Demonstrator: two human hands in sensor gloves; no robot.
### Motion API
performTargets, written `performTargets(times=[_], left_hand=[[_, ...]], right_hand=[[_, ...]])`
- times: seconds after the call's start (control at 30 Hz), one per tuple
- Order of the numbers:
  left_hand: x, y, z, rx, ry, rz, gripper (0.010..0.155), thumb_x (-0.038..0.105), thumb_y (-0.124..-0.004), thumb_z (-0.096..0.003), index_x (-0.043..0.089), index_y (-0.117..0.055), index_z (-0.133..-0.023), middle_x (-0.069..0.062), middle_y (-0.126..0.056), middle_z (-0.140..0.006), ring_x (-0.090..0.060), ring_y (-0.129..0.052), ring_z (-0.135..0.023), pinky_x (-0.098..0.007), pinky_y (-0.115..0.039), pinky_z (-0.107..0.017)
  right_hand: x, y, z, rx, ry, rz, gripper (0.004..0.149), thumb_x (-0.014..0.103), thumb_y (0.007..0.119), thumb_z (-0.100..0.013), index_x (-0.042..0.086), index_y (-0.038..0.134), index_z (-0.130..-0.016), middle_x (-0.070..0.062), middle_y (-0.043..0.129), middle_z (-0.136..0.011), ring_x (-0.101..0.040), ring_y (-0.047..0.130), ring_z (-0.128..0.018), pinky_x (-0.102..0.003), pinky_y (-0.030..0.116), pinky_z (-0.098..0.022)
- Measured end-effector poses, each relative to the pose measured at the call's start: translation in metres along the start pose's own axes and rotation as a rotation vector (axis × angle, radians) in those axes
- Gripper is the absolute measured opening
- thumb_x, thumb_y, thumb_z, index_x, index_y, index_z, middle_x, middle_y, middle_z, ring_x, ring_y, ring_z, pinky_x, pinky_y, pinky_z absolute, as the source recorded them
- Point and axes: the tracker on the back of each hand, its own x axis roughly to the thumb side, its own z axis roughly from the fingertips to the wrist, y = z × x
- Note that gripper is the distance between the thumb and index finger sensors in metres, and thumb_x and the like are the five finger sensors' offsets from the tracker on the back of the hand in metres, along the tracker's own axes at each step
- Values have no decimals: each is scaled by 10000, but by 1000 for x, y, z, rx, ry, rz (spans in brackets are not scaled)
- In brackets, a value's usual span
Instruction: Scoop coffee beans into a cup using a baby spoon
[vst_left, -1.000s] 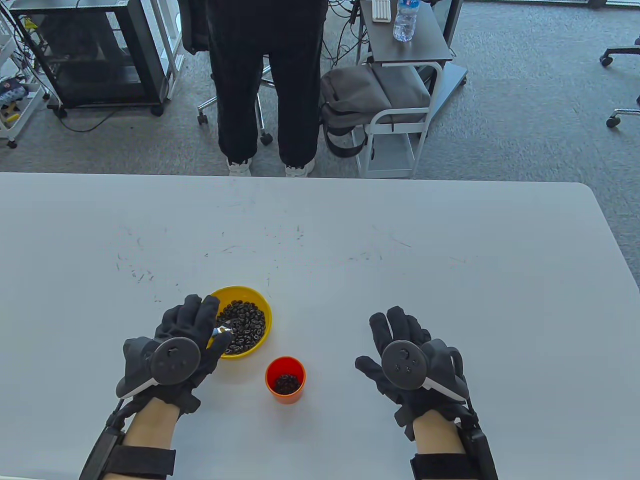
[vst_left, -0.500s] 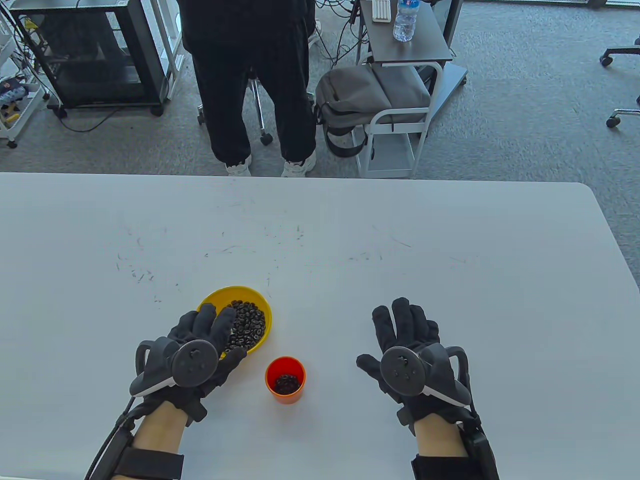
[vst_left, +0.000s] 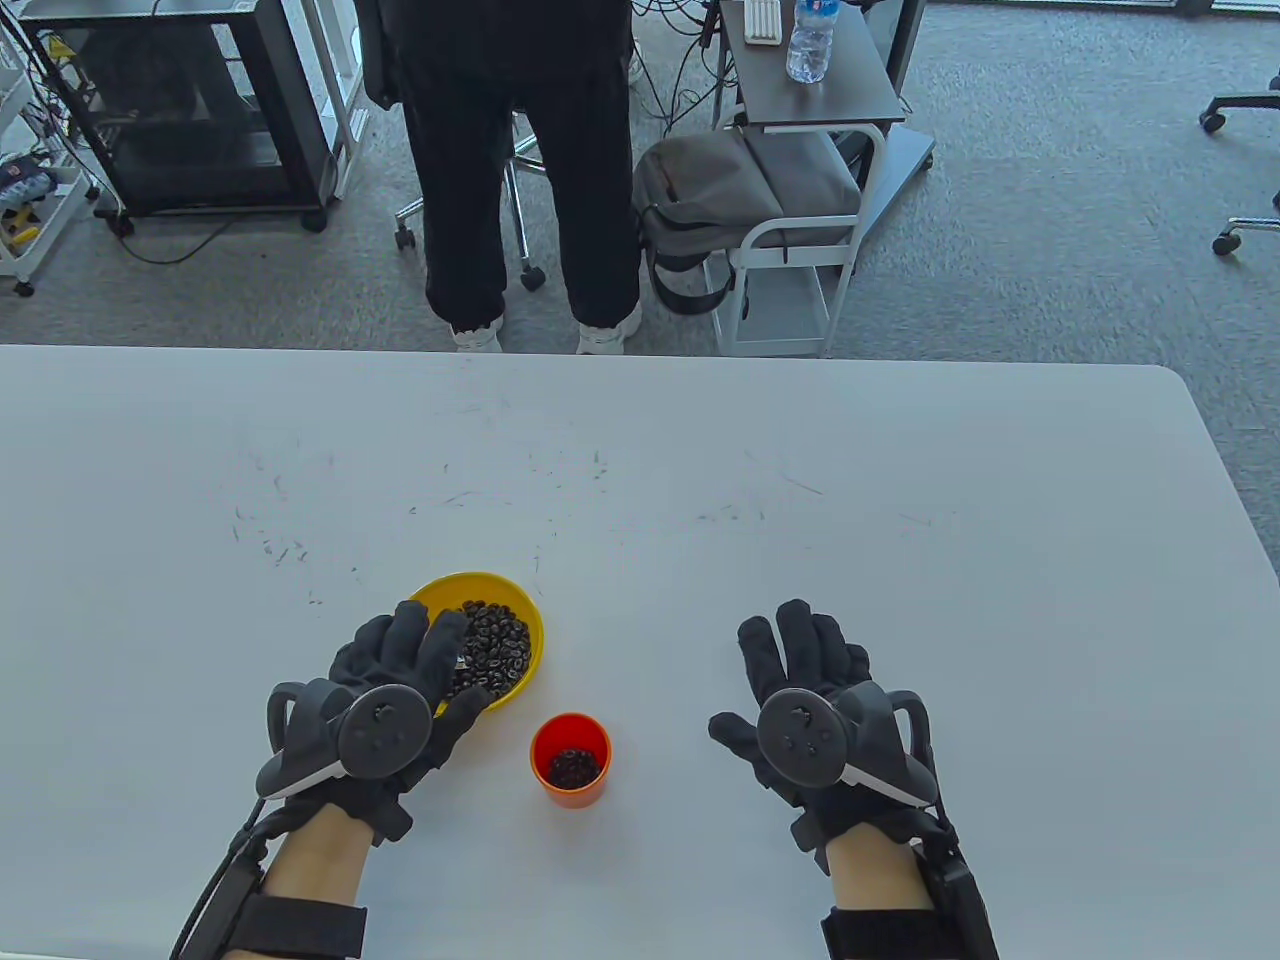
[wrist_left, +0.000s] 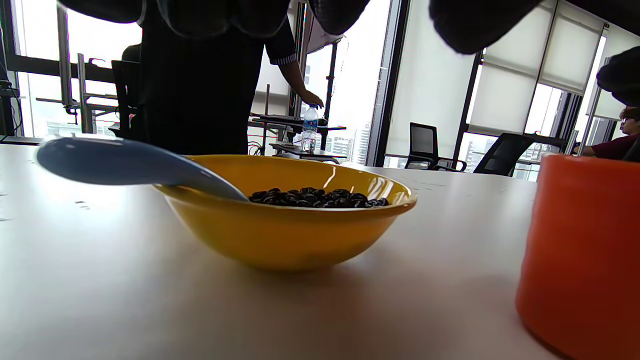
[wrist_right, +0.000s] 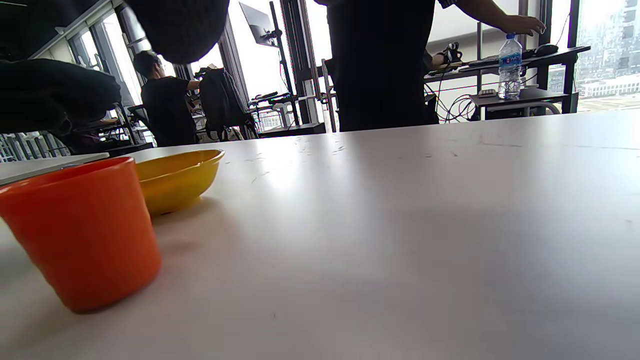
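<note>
A yellow bowl (vst_left: 515, 600) of coffee beans (vst_left: 495, 645) sits on the white table, with an orange cup (vst_left: 572, 795) holding a few beans to its near right. My left hand (vst_left: 440, 660) lies spread over the bowl's near-left part and hides the spoon in the table view. In the left wrist view the blue baby spoon (wrist_left: 125, 165) leans on the bowl's (wrist_left: 280, 235) rim, its tip in the beans (wrist_left: 320, 196), and my fingers (wrist_left: 480, 25) hang above without touching it. My right hand (vst_left: 760, 670) lies open and empty, right of the cup (wrist_right: 85, 230).
A person in black (vst_left: 520, 150) stands at the table's far edge. Behind are a side cart with a water bottle (vst_left: 810, 40), a grey backpack (vst_left: 720, 200) and a black cabinet (vst_left: 170, 100). The white table (vst_left: 700, 480) stretches far and right.
My left hand has shifted right and a little nearer. The spoon that showed between its fingers is now hidden under it. The right hand barely moved. The standing person shifted their feet.
</note>
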Motion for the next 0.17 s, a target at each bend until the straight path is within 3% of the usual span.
performTargets(times=[0.17], left_hand=[[-1, 1, 0, 3, 1, 11, 738, 519, -661, -622, 75, -437, -1168, -342, -382, -1136, -641, -473, -977, -767, -509, -613]], right_hand=[[0, 1, -1, 12, 0, -7, 863, 577, 655, -574, 14, 290, -1116, -401, 183, -1100, -665, 274, -918, -769, 378, -626]])
